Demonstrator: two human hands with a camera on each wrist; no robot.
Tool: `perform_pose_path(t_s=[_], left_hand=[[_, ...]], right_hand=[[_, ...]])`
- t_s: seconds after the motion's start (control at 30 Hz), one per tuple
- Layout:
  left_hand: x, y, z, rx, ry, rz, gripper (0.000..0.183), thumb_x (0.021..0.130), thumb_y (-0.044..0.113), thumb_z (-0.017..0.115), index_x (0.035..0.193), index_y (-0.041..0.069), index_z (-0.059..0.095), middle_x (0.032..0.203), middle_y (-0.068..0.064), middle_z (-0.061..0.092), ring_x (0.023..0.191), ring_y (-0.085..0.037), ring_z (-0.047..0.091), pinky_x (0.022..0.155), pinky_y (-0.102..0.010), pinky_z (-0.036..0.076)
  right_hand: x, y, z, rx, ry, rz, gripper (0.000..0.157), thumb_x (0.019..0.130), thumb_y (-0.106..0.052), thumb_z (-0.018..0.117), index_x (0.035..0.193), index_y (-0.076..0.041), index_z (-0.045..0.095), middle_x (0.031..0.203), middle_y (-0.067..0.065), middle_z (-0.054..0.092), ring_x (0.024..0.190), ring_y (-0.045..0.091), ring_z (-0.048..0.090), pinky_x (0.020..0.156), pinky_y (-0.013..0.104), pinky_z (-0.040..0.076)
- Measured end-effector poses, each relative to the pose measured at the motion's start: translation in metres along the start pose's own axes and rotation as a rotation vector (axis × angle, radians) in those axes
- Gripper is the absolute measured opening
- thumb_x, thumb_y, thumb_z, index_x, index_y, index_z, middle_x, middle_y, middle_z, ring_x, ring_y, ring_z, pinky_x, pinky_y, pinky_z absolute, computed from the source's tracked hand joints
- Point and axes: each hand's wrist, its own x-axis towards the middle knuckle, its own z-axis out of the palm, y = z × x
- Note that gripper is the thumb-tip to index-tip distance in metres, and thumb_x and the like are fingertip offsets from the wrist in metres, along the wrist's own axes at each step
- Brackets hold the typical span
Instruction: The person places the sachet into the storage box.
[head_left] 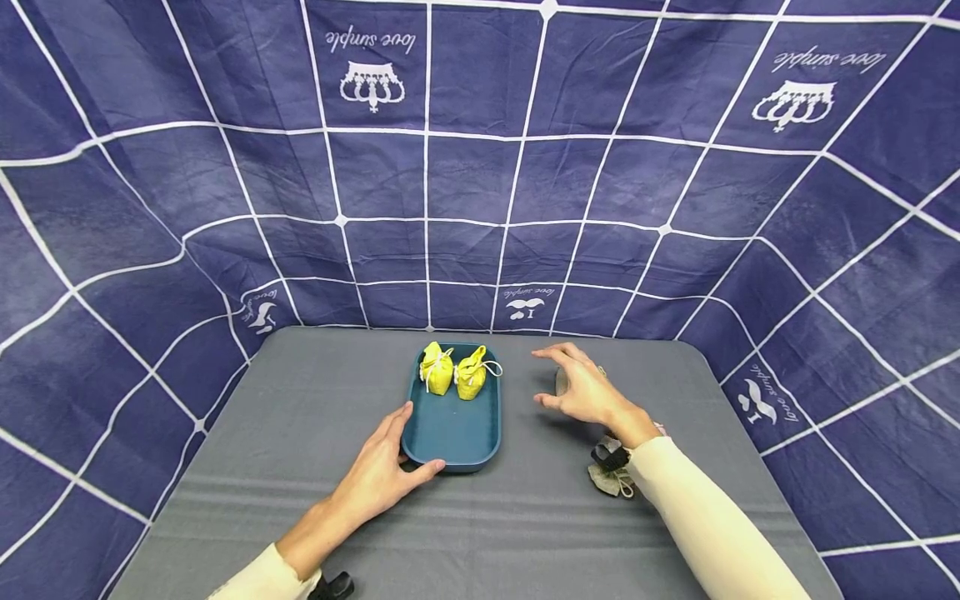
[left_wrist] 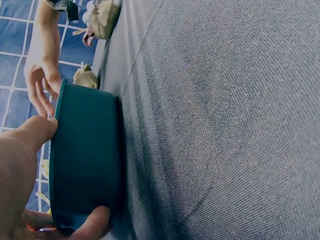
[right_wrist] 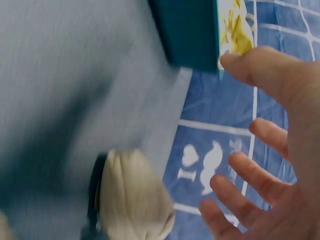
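My left hand [head_left: 378, 471] grips the near left corner of a teal tray [head_left: 453, 437], thumb along the front rim and fingers at the left side. Two yellow drawstring pouches [head_left: 437, 369] with white cords stand side by side at the tray's far end. To the right of the tray, my right hand [head_left: 585, 387] hovers with fingers spread and nothing in its grasp. A beige pouch [right_wrist: 135, 197] sits on the table near that hand, mostly hidden by it in the head view.
Another beige drawstring pouch [head_left: 611, 481] lies under the right wrist. Beside it a bit of pink [left_wrist: 89, 37] shows in the left wrist view. Blue white-lined cloth [head_left: 472, 175] hangs along the back and sides of the grey table [head_left: 330, 375].
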Motion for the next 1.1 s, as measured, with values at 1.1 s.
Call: perform_pose_path(t_s=[1.1], left_hand=[[0.000, -0.001, 0.002, -0.018, 0.026, 0.009, 0.117, 0.092, 0.050, 0.100, 0.177, -0.003, 0.041, 0.178, -0.025, 0.051, 0.124, -0.028, 0.079, 0.111, -0.047, 0.067]], right_hand=[[0.008, 0.073, -0.009, -0.036, -0.217, 0.027, 0.078, 0.079, -0.025, 0.106, 0.149, -0.007, 0.075, 0.118, 0.018, 0.078, 0.104, 0.029, 0.071, 0.097, 0.053, 0.062]])
